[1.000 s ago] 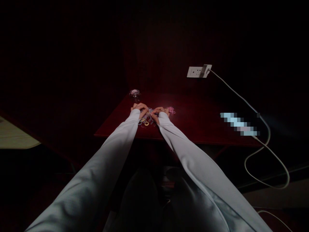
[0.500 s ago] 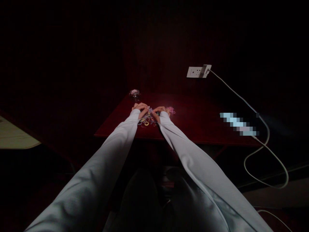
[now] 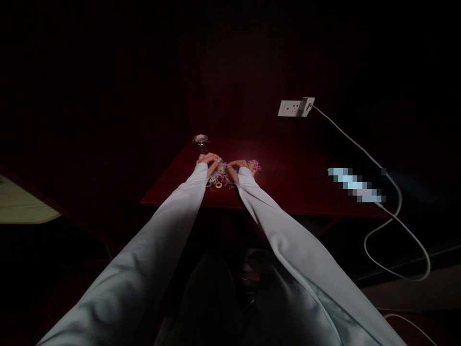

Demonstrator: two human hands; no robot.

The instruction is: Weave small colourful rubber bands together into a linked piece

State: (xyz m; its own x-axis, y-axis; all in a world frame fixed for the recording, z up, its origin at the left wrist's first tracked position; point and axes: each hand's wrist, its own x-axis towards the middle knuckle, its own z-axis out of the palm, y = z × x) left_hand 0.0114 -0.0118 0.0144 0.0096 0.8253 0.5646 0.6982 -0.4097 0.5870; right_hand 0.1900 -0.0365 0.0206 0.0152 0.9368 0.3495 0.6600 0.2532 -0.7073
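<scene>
My left hand (image 3: 209,159) is closed in a pinch, a small pale pinkish-purple hair tie (image 3: 219,159) at its fingertips. Just right of it, my right hand (image 3: 238,166) has thumb and finger pressed together; what they hold, if anything, is too small to make out. Below and between both hands lies a loose pile of coloured hair ties (image 3: 222,169), with a yellow one (image 3: 218,185) at its near edge. A pink bunch of hair ties (image 3: 255,166) sits just beyond my right hand, partly hidden by it.
The dark red table (image 3: 173,187) carries a small clear jar (image 3: 200,141) at its back left. On the wall is a white socket (image 3: 290,108) with a plugged-in charger, whose white cable (image 3: 355,139) loops down at the right to a blurred-out device (image 3: 356,185). A pale surface (image 3: 25,204) stands far left.
The pale purple piece that spanned both hands' fingertips is no longer between them. The fingertips are slightly farther apart, and more of the pile shows. The arms have barely moved.
</scene>
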